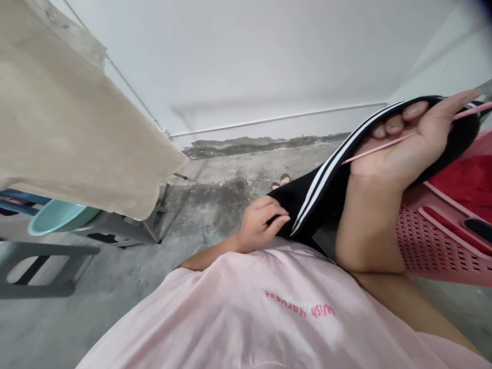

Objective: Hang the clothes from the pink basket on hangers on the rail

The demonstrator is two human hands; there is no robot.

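And here's the garment [330, 190], black, just left of the basket [434, 246], covering part of the rim from this angle. The right hand [425, 141] sits inside its opening, fingers loosely curled, thumb well away from them; that spread seems to keep the mouth wide. A pink rod [378, 149] crosses the palm, but whether it's truly gripped, I can't tell. Over to the left hand [261, 224], farther left of the basket: fingers bent in, thumb close, right at the garment's lower edge, likely steadying it. A pinch on the fabric? Can't tell from here.

Now the count! One garment, two white stripes along its edge, one rod, two hands. One basket, with red cloth [469, 177] inside, number of pieces unclear; it stands within easy reach, presumably for that reason. Well left of the basket, one basin [57, 218] and two stools, the farther [128, 229] apparently propping the basin off the floor, the nearer [57, 250] below it in view. One beige sheet [88, 133] hangs there too.
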